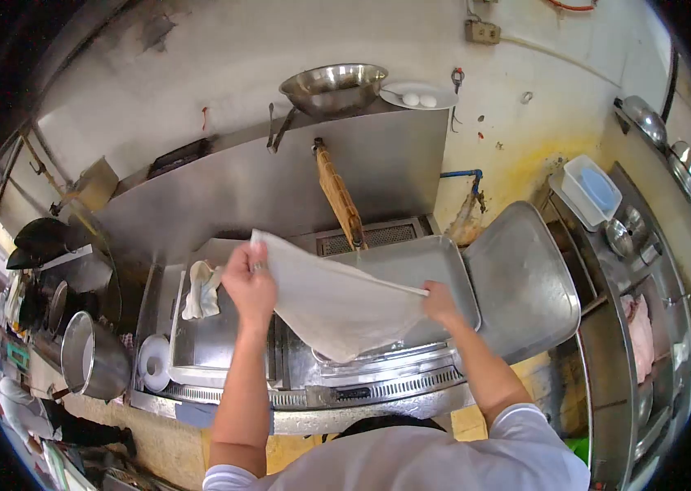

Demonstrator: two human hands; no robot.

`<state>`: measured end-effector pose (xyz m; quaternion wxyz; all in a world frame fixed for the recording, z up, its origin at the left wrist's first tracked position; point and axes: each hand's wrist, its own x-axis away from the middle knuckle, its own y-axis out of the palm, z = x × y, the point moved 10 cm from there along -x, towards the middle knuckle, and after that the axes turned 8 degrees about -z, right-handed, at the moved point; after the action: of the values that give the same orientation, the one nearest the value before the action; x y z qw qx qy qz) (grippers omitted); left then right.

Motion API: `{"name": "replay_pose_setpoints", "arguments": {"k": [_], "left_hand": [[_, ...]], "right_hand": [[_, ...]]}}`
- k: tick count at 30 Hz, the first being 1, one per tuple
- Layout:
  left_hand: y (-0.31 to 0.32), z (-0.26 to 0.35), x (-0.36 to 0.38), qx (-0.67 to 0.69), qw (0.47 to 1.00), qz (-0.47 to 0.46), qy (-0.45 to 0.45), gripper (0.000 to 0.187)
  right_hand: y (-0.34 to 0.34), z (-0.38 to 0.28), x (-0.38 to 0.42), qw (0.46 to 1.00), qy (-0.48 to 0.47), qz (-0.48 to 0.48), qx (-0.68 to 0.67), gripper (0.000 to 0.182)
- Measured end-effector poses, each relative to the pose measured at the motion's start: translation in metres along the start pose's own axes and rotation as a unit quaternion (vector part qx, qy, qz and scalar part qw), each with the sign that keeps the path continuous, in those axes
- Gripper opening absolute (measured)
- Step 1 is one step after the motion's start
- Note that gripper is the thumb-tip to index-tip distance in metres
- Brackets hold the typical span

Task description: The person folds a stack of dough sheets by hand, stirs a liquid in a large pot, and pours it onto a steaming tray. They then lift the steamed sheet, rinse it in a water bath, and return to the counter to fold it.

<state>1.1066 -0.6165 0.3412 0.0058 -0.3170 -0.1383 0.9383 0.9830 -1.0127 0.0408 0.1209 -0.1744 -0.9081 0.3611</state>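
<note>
A thin white cloth (337,299) is stretched between my two hands in the middle of the view. My left hand (249,285) grips its left end near the top corner, with a ring on one finger. Lower down and to the right, my right hand (441,303) is closed on the other edge. Below the cloth lies a large shallow metal tray (452,274), partly covered from sight. A second metal tray (517,278) is tilted beside it on the right. Left of my left hand, a crumpled white cloth (202,290) rests on a flat metal surface (198,348).
A steel bowl (337,88) and a plate with two eggs (419,98) stand on the back ledge. To the left is a big metal pot (94,356); another person (35,409) is farther off. Shelves with a white plastic tub (591,192) line the right.
</note>
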Motion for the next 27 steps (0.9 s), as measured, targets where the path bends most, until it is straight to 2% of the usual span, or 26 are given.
{"name": "replay_pose_setpoints", "arguments": {"k": [1, 2, 3, 4, 5, 6, 7, 8, 9, 10, 12, 13, 15, 16, 17, 19, 20, 21, 24, 26, 27], "left_hand": [[0.012, -0.037, 0.012, 0.019, 0.999, -0.009, -0.024, 0.022], [0.027, -0.057, 0.027, -0.017, 0.999, -0.022, 0.028, 0.030], [0.049, -0.107, 0.048, -0.064, 0.993, -0.076, -0.059, 0.031], [0.073, -0.130, 0.071, -0.115, 0.982, -0.138, -0.054, 0.031], [0.096, -0.145, 0.099, -0.109, 0.974, -0.190, -0.056, 0.030], [0.126, -0.186, 0.131, -0.224, 0.912, -0.311, -0.147, 0.033], [0.148, -0.203, 0.164, -0.245, 0.872, -0.395, -0.154, 0.037], [0.165, -0.228, 0.197, -0.261, 0.832, -0.454, -0.184, 0.041], [0.182, -0.238, 0.217, -0.266, 0.822, -0.485, -0.133, 0.041], [0.193, -0.240, 0.218, -0.258, 0.824, -0.486, -0.131, 0.041], [0.211, -0.242, 0.221, -0.244, 0.827, -0.490, -0.132, 0.042], [0.212, -0.221, 0.202, -0.201, 0.862, -0.449, -0.122, 0.038], [0.223, -0.193, 0.157, -0.081, 0.904, -0.402, -0.125, 0.032], [0.222, -0.168, 0.133, -0.061, 0.917, -0.375, -0.126, 0.028], [0.215, -0.143, 0.112, -0.041, 0.929, -0.347, -0.125, 0.024], [0.197, -0.122, 0.083, 0.002, 0.960, -0.266, -0.091, 0.021], [0.185, -0.113, 0.072, 0.024, 0.972, -0.223, -0.074, 0.020], [0.167, -0.105, 0.063, 0.035, 0.978, -0.192, -0.075, 0.018], [0.093, -0.108, 0.035, 0.055, 0.989, -0.107, -0.090, 0.017], [0.063, -0.115, 0.031, -0.033, 0.978, -0.110, -0.174, 0.018], [0.064, -0.118, 0.036, -0.007, 0.984, -0.100, -0.144, 0.018]], "right_hand": [[-0.005, -0.002, 0.011, 0.995, -0.045, 0.035, 0.077, 0.017], [-0.008, -0.007, 0.022, 0.981, -0.091, 0.070, 0.155, 0.016], [-0.009, -0.015, 0.033, 0.958, -0.135, 0.100, 0.233, 0.016], [-0.002, -0.018, 0.037, 0.964, -0.118, 0.065, 0.228, 0.017], [0.004, -0.036, 0.046, 0.969, -0.101, 0.031, 0.224, 0.017], [0.010, -0.045, 0.051, 0.972, -0.084, -0.002, 0.218, 0.018], [0.037, -0.019, 0.042, 0.958, -0.119, 0.017, 0.259, 0.017], [0.056, 0.005, 0.030, 0.949, -0.088, -0.027, 0.300, 0.018], [0.068, 0.025, 0.020, 0.936, -0.057, -0.070, 0.341, 0.019], [0.071, 0.032, 0.019, 0.917, -0.024, -0.116, 0.380, 0.020], [0.049, 0.012, 0.011, 0.935, 0.018, -0.130, 0.330, 0.022], [0.043, -0.008, 0.005, 0.942, 0.039, -0.141, 0.302, 0.023], [0.041, -0.067, -0.024, 0.973, -0.102, -0.029, 0.204, 0.023], [0.035, -0.106, -0.029, 0.989, -0.143, -0.031, 0.016, 0.023], [0.029, -0.141, -0.030, 0.968, -0.180, -0.032, -0.172, 0.022], [0.061, -0.160, -0.045, 0.967, -0.111, -0.129, -0.192, 0.024], [0.074, -0.163, -0.047, 0.961, -0.076, -0.178, -0.199, 0.025], [0.077, -0.155, -0.048, 0.972, -0.081, -0.179, -0.132, 0.025], [0.078, -0.069, -0.049, 0.980, -0.105, -0.156, 0.058, 0.027], [0.051, -0.014, -0.053, 0.972, -0.103, -0.139, 0.157, 0.027], [0.046, 0.002, -0.053, 0.965, -0.083, -0.146, 0.200, 0.026]]}}
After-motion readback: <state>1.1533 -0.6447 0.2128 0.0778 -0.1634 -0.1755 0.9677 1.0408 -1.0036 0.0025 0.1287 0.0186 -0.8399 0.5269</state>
